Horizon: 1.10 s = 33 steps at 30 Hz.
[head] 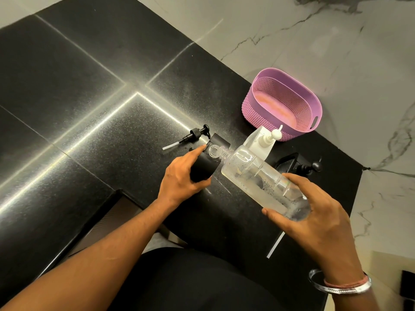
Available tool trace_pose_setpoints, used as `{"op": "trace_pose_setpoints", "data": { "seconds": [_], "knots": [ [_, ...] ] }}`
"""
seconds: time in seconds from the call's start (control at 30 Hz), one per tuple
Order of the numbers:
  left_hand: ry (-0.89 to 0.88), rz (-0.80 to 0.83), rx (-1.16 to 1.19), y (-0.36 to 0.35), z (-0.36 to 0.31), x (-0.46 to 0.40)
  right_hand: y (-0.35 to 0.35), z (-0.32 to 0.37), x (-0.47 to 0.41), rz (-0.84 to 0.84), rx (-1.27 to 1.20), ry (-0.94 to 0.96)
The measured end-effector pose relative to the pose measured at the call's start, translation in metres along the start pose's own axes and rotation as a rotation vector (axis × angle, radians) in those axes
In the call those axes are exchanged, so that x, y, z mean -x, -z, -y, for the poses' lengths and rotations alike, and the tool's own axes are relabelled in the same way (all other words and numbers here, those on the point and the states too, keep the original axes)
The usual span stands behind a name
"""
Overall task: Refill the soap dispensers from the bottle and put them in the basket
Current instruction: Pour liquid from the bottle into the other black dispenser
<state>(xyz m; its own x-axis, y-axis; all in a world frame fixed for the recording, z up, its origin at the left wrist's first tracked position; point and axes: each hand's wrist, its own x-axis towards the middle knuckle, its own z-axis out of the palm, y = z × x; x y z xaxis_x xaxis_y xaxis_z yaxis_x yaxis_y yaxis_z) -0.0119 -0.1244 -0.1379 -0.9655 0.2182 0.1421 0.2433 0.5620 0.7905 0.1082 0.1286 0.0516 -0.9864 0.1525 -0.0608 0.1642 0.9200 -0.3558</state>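
A black speckled stone tabletop (107, 90) runs beside a white marble-veined wall, with bright light streaks crossing its tiles. At the tabletop's far right edge, against the wall, sits a purple perforated basket (258, 108), nothing visible inside it. Just in front of the basket stands a white soap dispenser (261, 142) with its pump on. Right of it, near the wall edge, is a black soap dispenser with pump (298, 166), also capped.

The left hand (179, 178) wraps its fingers and thumb around an open black soap dispenser (206, 162), holding it tilted, its clear threaded neck uncovered. The right hand (314, 212) grips the base of a clear plastic bottle (258, 178), tipped nearly flat, its mouth touching the dispenser's opening; clear liquid with bubbles lies along the bottle's lower side. The removed black pump (193, 135) with its white dip tube lies on the tabletop just beyond the left hand. The right wrist wears a silver bangle (341, 288).
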Motion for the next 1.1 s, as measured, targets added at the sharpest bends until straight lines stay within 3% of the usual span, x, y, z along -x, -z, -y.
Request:
{"op": "trace_pose_setpoints", "data": {
  "seconds": [1.1],
  "knots": [
    [-0.017, 0.004, 0.002, 0.001, -0.0007, 0.0002, 0.0016, 0.0014, 0.0008, 0.009, 0.001, 0.006]
  ]
}}
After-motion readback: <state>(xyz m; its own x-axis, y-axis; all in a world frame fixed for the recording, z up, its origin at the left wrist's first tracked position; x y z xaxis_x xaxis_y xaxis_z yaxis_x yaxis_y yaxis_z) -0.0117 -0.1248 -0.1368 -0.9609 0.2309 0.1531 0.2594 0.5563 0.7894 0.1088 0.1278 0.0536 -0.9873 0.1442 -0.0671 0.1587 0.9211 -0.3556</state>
